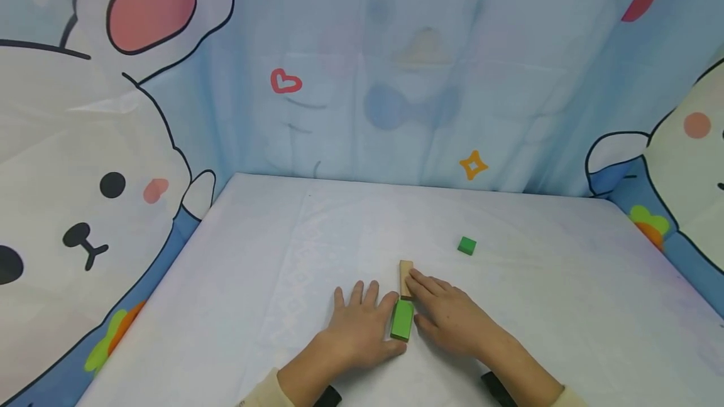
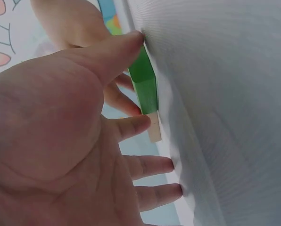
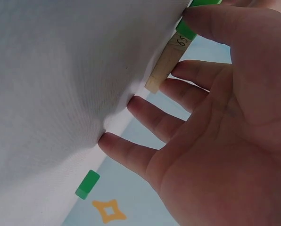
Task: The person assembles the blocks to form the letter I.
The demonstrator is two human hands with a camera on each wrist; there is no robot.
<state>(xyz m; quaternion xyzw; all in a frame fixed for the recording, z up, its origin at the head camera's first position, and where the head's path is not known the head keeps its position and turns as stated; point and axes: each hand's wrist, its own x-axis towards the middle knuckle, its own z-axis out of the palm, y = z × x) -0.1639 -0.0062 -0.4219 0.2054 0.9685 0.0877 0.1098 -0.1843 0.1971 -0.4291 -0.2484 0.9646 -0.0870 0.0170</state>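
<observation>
White cloth [image 1: 317, 225] is spread below. Between the left hand [image 1: 364, 326], fingers splayed, and the right hand [image 1: 452, 319], fingers straight, a green block [image 1: 402, 320] is flanked, unclamped; end to end beyond, a wooden block [image 1: 405, 276] is touched by right fingertips. Alignment seems in hand; even nudging is probably required.

Long green block [image 2: 147, 87] part-hidden by the left hand [image 2: 70, 127], upper centre, left wrist view, and clipped up top, right wrist view, scrawl [image 3: 182, 41] on the wooden block [image 3: 165, 65] too tiny to call, both sleeves [image 1: 264, 392] cropped at bottom, head view
</observation>
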